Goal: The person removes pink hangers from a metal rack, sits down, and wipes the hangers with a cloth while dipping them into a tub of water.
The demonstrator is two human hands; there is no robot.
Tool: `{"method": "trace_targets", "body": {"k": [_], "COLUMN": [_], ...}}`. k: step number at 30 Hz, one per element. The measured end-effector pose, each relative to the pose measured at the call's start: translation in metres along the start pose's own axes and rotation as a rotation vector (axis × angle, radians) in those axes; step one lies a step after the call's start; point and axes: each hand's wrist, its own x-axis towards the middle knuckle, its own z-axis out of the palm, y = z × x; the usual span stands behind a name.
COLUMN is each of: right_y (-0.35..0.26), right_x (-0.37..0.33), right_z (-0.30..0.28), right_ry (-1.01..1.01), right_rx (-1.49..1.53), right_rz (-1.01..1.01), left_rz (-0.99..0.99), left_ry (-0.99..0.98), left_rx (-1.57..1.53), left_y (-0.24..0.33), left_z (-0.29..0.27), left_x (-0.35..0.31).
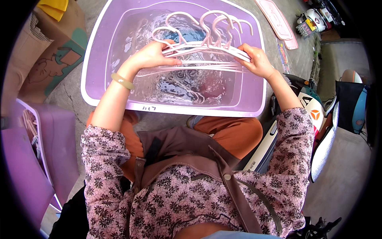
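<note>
Several light pink clothes hangers (207, 47) are bunched together above the water, their hooks pointing away from me. My left hand (153, 55) is closed round the left ends of the bundle, with the thumb along the near side. At the other end, my right hand (256, 60) grips the right shoulders of the hangers. Below them is a large purple plastic tub (95, 71) with a white rim, holding rippling water (159, 89). Something blue and something dark red show under the surface, too blurred to name.
Purple bins (59, 139) stand at my left, one with more hangers inside. Behind them is a cardboard box (59, 59) with a yellow item on top. A pink lid (276, 20) lies on the concrete at the far right. A scooter (314, 107) is close on my right.
</note>
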Motion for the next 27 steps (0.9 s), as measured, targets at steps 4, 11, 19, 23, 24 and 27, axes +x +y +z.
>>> {"method": "trace_targets", "body": {"k": [4, 11, 19, 23, 24, 27], "right_y": [0.019, -0.029, -0.064, -0.074, -0.077, -0.086], "right_x": [0.013, 0.074, 0.101, 0.117, 0.121, 0.142], "right_z": [0.023, 0.087, 0.081, 0.048, 0.039, 0.018], "right_ry": [0.16, 0.12, 0.374, 0.203, 0.162, 0.003], "right_rx": [-0.205, 0.983, 1.111, 1.054, 1.004, 1.151], "right_rz": [0.022, 0.16, -0.048, -0.259, -0.295, -0.419], "left_rz": [-0.054, -0.118, -0.212, -0.048, -0.013, 0.094], "left_ry": [-0.024, 0.222, 0.026, -0.114, -0.095, -0.047], "left_rx": [-0.135, -0.103, -0.615, -1.03, -1.081, -1.234], "left_y": [-0.007, -0.04, -0.005, 0.009, 0.015, 0.026], "left_z": [0.014, 0.062, 0.037, 0.02, 0.017, 0.013], "left_x": [0.009, 0.023, 0.02, 0.025, 0.025, 0.027]}}
